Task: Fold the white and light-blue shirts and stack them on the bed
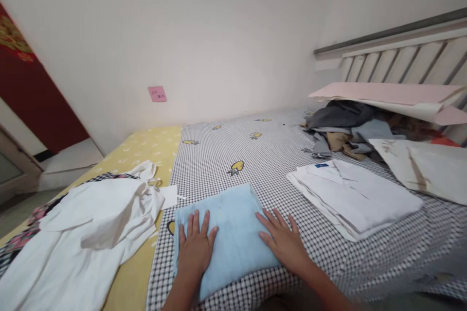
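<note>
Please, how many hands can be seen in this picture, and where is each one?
2. The left hand rests on the left part of the light blue folded cloth; the right hand rests at its right edge.

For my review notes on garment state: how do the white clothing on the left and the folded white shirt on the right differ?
The white clothing sprawls loosely with creases; the folded white shirt lies flat and squared. The clothing spreads over a wide area; the shirt is compact. Both are white and lie on the bed.
</note>
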{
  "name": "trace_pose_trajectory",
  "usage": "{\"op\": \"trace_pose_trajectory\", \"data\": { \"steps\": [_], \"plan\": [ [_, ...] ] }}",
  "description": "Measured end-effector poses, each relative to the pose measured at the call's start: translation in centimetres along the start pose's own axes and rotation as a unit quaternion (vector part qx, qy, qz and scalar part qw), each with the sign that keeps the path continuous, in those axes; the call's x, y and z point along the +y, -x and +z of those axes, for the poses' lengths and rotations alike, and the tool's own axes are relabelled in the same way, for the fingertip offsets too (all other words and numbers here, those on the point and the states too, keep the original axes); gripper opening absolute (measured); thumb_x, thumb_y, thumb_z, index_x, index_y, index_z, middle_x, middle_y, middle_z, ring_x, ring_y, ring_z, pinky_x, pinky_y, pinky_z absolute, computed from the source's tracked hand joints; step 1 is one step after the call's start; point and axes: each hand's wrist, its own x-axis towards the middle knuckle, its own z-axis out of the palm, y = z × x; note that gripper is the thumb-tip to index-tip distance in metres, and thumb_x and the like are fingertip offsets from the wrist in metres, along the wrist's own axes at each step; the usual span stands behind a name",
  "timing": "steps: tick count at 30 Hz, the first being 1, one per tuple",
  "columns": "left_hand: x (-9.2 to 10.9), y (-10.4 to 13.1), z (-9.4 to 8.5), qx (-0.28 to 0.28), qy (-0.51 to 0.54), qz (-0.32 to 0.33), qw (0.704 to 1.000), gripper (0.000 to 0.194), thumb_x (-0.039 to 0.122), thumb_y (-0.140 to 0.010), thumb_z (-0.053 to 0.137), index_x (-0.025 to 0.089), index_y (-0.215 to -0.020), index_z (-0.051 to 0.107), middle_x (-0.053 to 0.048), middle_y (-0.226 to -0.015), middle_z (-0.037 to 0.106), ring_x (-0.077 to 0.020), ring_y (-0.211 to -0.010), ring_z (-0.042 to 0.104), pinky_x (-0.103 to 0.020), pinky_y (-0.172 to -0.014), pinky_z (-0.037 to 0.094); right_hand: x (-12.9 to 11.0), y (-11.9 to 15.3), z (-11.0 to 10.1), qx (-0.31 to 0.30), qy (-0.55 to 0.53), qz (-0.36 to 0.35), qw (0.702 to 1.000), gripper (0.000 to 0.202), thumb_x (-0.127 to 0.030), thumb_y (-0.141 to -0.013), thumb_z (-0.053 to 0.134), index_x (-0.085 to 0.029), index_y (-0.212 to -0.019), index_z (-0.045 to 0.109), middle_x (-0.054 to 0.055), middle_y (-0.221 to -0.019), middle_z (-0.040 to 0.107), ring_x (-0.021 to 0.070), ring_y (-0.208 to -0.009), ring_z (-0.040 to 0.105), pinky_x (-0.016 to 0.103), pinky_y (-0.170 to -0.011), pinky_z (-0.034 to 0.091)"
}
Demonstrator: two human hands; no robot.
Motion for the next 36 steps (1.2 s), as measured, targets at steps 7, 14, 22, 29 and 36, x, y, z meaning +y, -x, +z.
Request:
{"op": "trace_pose_trajectory", "data": {
  "steps": [7, 14, 22, 29, 36],
  "plan": [
    [-0.1, 0.4, 0.5, 0.03, 0.029, 0.007, 0.999, 0.057, 0.049, -0.1, 0.038, 0.031, -0.153, 0.028, -0.01, -0.163, 0.024, -0.0312, -0.152, 0.024, -0.061, -0.122, 0.022, -8.0, -0.9, -6.5, 0.271, 0.033, -0.042, 0.961, 0.05, -0.037, -0.102, 0.032, -0.035, -0.151, 0.042, 0.002, -0.162, 0.037, 0.0329, -0.152, 0.022, 0.071, -0.117, 0.015],
    [-0.3, 0.5, 0.7, 0.041, 0.076, 0.013, 0.996, 0.055, 0.048, -0.1, 0.038, 0.033, -0.153, 0.031, -0.01, -0.163, 0.027, -0.0318, -0.151, 0.026, -0.063, -0.122, 0.023, -8.8, -7.2, -0.8, 0.031, 0.021, -0.04, 0.998, 0.052, -0.049, -0.103, 0.03, -0.038, -0.155, 0.033, -0.002, -0.164, 0.032, 0.0309, -0.153, 0.02, 0.067, -0.119, 0.013],
    [-0.3, 0.7, 1.5, 0.048, 0.112, -0.002, 0.993, 0.055, 0.05, -0.1, 0.036, 0.035, -0.153, 0.032, -0.007, -0.164, 0.025, -0.0311, -0.153, 0.023, -0.062, -0.123, 0.019, -6.2, -8.0, 3.2, 0.032, 0.021, -0.026, 0.999, 0.054, -0.055, -0.103, 0.025, -0.041, -0.155, 0.031, -0.004, -0.165, 0.029, 0.0269, -0.154, 0.017, 0.064, -0.121, 0.011],
    [-0.6, 0.5, 0.6, 0.022, 0.219, -0.006, 0.976, 0.055, 0.046, -0.099, 0.04, 0.028, -0.151, 0.041, -0.011, -0.164, 0.029, -0.0317, -0.153, 0.022, -0.062, -0.124, 0.014, -6.1, -8.6, 2.4, -0.006, 0.009, -0.028, 1.0, 0.054, -0.052, -0.102, 0.025, -0.04, -0.154, 0.033, -0.003, -0.166, 0.027, 0.0271, -0.154, 0.017, 0.064, -0.12, 0.011],
    [-7.1, 5.6, -0.2, 0.044, 0.353, 0.005, 0.935, 0.039, 0.032, -0.09, 0.052, 0.025, -0.125, 0.067, -0.006, -0.146, 0.059, -0.0206, -0.138, 0.051, -0.043, -0.119, 0.035, -0.6, -4.8, -1.4, -0.05, 0.002, -0.057, 0.997, 0.052, -0.04, -0.101, 0.029, -0.032, -0.15, 0.045, 0.002, -0.159, 0.042, 0.0226, -0.148, 0.034, 0.053, -0.119, 0.027]
  ]
}}
